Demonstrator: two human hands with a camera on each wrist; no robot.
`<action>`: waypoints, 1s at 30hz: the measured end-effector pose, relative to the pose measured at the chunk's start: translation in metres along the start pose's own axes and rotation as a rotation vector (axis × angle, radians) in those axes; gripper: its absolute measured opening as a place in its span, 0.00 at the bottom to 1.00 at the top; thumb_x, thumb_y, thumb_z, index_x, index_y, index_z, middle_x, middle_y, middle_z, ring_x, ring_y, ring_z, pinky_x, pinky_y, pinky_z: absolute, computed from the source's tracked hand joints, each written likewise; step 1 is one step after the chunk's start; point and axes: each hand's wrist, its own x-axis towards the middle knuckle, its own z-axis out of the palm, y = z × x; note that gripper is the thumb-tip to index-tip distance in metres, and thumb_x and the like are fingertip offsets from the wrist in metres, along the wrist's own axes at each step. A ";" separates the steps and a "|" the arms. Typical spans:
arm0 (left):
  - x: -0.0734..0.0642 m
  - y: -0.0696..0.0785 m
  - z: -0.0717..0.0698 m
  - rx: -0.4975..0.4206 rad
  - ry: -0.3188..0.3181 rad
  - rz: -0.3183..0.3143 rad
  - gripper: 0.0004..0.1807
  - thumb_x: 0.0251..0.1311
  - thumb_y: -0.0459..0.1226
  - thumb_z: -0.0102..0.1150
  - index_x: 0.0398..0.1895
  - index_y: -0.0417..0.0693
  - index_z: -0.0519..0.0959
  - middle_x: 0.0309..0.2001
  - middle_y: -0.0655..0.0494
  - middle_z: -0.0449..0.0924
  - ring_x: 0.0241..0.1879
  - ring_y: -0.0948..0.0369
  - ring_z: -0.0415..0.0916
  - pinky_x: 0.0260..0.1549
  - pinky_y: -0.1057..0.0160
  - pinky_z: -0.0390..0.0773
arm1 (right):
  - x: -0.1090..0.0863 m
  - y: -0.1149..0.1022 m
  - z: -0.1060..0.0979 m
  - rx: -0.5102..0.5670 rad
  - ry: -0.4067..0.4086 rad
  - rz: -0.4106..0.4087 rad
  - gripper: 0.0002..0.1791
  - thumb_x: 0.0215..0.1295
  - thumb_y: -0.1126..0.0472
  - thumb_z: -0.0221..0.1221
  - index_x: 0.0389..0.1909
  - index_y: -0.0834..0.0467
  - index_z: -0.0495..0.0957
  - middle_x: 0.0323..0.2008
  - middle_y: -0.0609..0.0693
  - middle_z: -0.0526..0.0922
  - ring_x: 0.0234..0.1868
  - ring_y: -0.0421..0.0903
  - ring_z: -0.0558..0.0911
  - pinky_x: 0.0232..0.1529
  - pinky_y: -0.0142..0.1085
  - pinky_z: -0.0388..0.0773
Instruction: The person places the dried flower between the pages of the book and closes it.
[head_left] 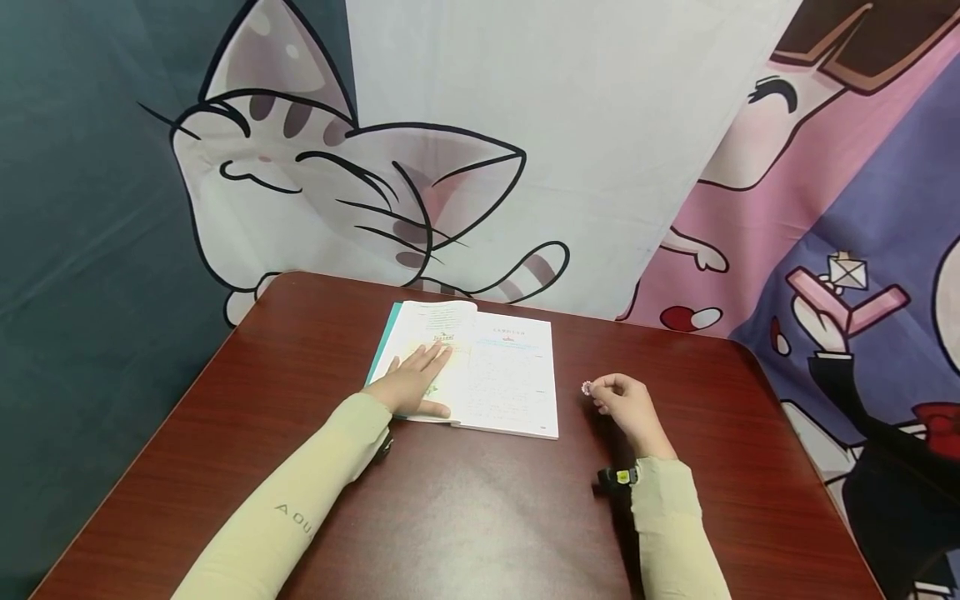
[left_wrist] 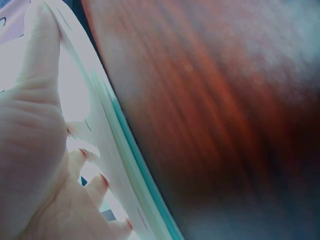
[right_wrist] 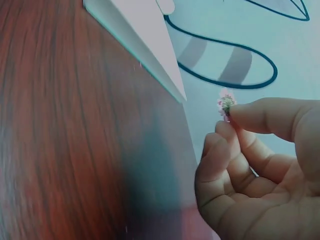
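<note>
An open book (head_left: 510, 375) with a teal cover edge lies on the table, its pages printed with text. My left hand (head_left: 411, 383) rests on the left page with its fingers spread and straight; in the left wrist view the thumb and fingertips touch the paper near the book's edge (left_wrist: 132, 150). To the right of the book, my right hand (head_left: 626, 407) pinches a small pink flower (right_wrist: 226, 104) between thumb and index finger. The flower is held above the tabletop, apart from the book. The other right fingers are curled in toward the palm.
The dark red wooden table (head_left: 480, 517) has rounded far corners. Behind it hangs a cloth backdrop (head_left: 600, 125) with a cartoon cat and other figures. A black band with a small device (head_left: 618, 477) sits on the right wrist.
</note>
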 end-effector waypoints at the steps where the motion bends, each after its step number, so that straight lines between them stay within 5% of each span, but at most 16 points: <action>1: 0.000 0.000 0.000 0.001 -0.001 -0.001 0.61 0.58 0.64 0.64 0.83 0.48 0.41 0.82 0.46 0.36 0.80 0.43 0.36 0.70 0.29 0.44 | 0.001 -0.001 0.002 0.008 0.007 -0.001 0.11 0.72 0.64 0.60 0.44 0.70 0.80 0.37 0.60 0.84 0.31 0.45 0.78 0.35 0.31 0.80; 18: 0.003 0.001 0.001 0.003 -0.027 -0.017 0.62 0.57 0.65 0.63 0.83 0.50 0.39 0.83 0.47 0.34 0.80 0.44 0.34 0.71 0.31 0.44 | 0.029 -0.018 0.047 0.086 0.083 -0.050 0.05 0.66 0.66 0.61 0.36 0.66 0.80 0.29 0.55 0.82 0.29 0.45 0.78 0.31 0.32 0.79; 24: 0.000 0.002 0.002 -0.010 -0.029 -0.021 0.62 0.57 0.64 0.64 0.83 0.49 0.40 0.83 0.47 0.34 0.80 0.44 0.33 0.71 0.31 0.43 | 0.046 -0.020 0.062 0.114 0.069 -0.040 0.05 0.66 0.66 0.62 0.36 0.66 0.80 0.29 0.56 0.83 0.28 0.44 0.77 0.30 0.31 0.78; 30: 0.001 0.002 0.001 -0.007 -0.022 -0.017 0.62 0.58 0.64 0.64 0.83 0.49 0.39 0.83 0.48 0.34 0.80 0.45 0.34 0.71 0.31 0.43 | 0.057 -0.027 0.073 0.103 0.050 -0.039 0.05 0.65 0.65 0.63 0.35 0.65 0.81 0.24 0.48 0.78 0.25 0.42 0.73 0.26 0.32 0.73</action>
